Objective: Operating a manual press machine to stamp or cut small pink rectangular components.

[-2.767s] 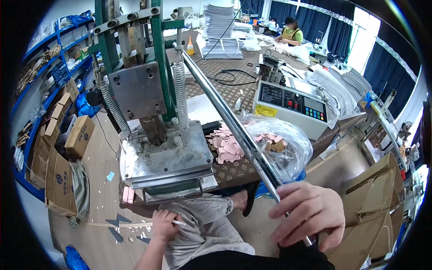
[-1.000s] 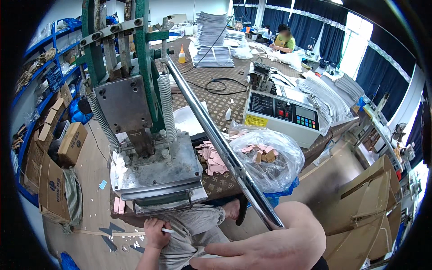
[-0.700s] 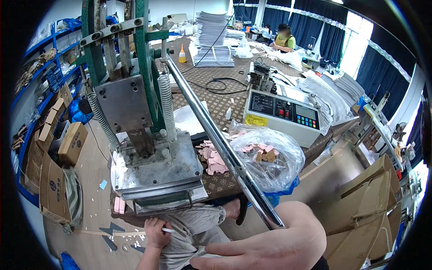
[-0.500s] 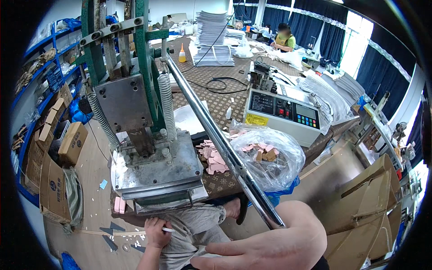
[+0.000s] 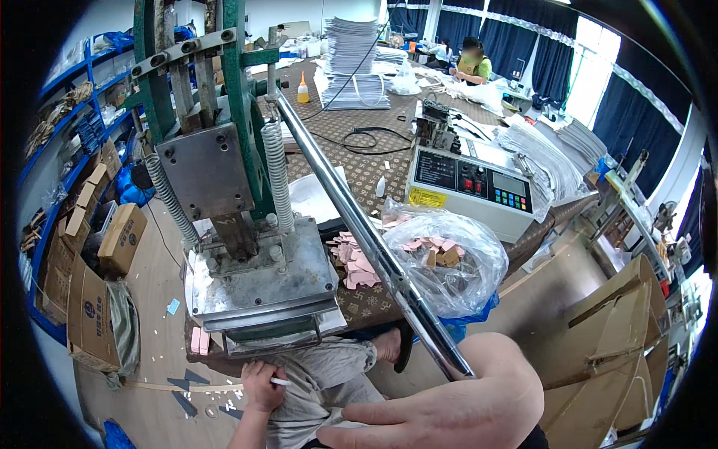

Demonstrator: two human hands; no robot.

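Observation:
My left hand point(image 5: 263, 386) rests by my knee in grey trousers, its fingers closed on a slim white stick point(image 5: 280, 382); the exact kind does not show. Large in the lower right, my right hand point(image 5: 449, 408) lies against the end of a long chrome lever point(image 5: 374, 251), with fingers stretched out to the left. The lever slants up to a green hand press point(image 5: 258, 150) with two coil springs and a steel base point(image 5: 262, 295). A small stack of pink pieces point(image 5: 200, 340) sits at the table edge left of the base.
Pink cut pieces point(image 5: 359, 262) lie right of the press, beside a clear plastic bag point(image 5: 449, 262) holding more. Behind stand a control box with buttons point(image 5: 471, 187), a glue bottle point(image 5: 303, 91) and stacked sheets point(image 5: 351, 60). Cardboard boxes point(image 5: 93, 322) stand left; a person point(image 5: 471, 63) sits far off.

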